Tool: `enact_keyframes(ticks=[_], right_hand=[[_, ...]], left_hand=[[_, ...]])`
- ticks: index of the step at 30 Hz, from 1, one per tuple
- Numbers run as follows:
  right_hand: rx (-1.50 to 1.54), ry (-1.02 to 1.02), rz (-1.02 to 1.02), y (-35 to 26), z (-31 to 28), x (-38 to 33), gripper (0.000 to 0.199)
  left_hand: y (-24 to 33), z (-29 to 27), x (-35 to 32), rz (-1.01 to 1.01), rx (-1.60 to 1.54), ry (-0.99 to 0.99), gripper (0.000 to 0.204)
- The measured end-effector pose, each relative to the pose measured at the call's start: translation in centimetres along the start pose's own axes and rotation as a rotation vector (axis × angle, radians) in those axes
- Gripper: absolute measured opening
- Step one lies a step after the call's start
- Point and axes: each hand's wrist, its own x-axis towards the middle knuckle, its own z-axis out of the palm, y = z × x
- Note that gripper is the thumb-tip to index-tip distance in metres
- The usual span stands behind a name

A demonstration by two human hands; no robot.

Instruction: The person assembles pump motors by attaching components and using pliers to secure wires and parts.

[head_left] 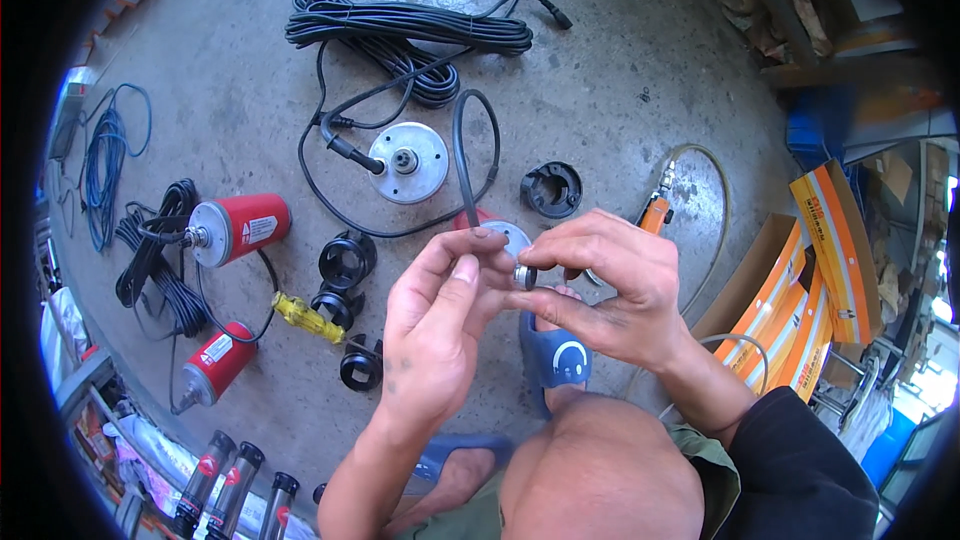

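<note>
Between the thumb and fingers of my right hand [620,290] is a small round black-and-silver part [525,277], held on edge. My left hand [440,310] is right beside it, fingers curled in and thumb laid over them; anything inside them is hidden. Behind both hands a red motor with a pale metal end [512,238] is partly covered, and a thick black cable [465,170] runs down toward it. Just beyond my right fingers a black notched ring [551,189] lies on the floor. Several similar black rings [347,260] lie left of my left hand.
Coiled black cable [410,28] and an upright motor with a silver disc top [409,162] are ahead. Red cylinders [255,230] and a yellow-handled tool [308,317] lie left. An orange air tool [655,214] with a hose and orange cartons [835,250] are right. Dark tubes [235,485] lie lower left.
</note>
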Motion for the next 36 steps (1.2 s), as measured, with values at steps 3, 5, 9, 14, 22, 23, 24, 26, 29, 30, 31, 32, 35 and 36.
enact_keyframes(ticks=[3, 5, 9, 14, 22, 23, 24, 26, 29, 30, 31, 32, 35, 36], right_hand=[[-0.066, 0.018, -0.054, -0.6, 0.1, 0.1, 0.035], [-0.095, 0.036, -0.088, -0.8, 0.2, 0.2, 0.036], [-0.165, 0.073, -0.15, -0.7, 0.4, 0.1, 0.035], [-0.206, 0.093, -0.22, -0.6, 0.4, -0.1, 0.037], [-0.119, 0.13, -0.162, -0.2, 0.2, -0.2, 0.034], [-0.123, 0.12, -0.166, -0.1, 0.1, -0.1, 0.035], [-0.127, 0.111, -0.169, 0.0, 0.0, 0.0, 0.035], [-0.139, 0.066, -0.154, 0.2, -0.3, 0.2, 0.033], [-0.156, 0.001, -0.124, 0.8, -0.5, 0.3, 0.03], [-0.136, -0.017, -0.089, 1.6, -1.2, 0.6, 0.027], [-0.172, 0.02, -0.031, 3.1, -2.1, 0.9, 0.025], [-0.225, 0.116, 0.161, 5.5, -3.2, 0.6, 0.023], [-0.429, 0.403, 0.371, 19.9, -6.6, -1.0, 0.024], [-0.509, 0.418, 0.485, 24.0, -7.9, -2.1, 0.027]], left_hand=[[0.0, 1.3, -0.5, -0.026, -0.074, 0.048, 0.034], [0.0, 1.7, -0.6, -0.038, -0.165, 0.024, 0.036], [-0.1, 2.2, -0.7, 0.007, -0.115, 0.001, 0.041], [-0.4, 2.6, -0.7, 0.073, 0.015, -0.044, 0.047], [0.1, 2.2, -0.8, -0.051, -0.076, -0.114, 0.047], [0.1, 2.3, -0.8, -0.053, -0.068, -0.104, 0.047], [0.0, 2.3, -0.9, -0.057, -0.06, -0.094, 0.047], [-0.3, 2.5, -0.6, -0.059, -0.003, -0.064, 0.049], [-0.8, 1.9, -0.5, -0.088, 0.113, -0.018, 0.051], [-0.9, 2.0, -0.4, -0.093, 0.153, -0.011, 0.051], [-1.0, 3.1, -0.7, -0.012, 0.22, 0.121, 0.052], [-0.7, 3.4, -0.7, 0.026, 0.342, 0.088, 0.046], [0.3, 2.8, -0.9, 0.101, 0.479, 0.084, 0.022], [0.7, 2.9, -0.8, 0.109, 0.424, 0.147, 0.016]])
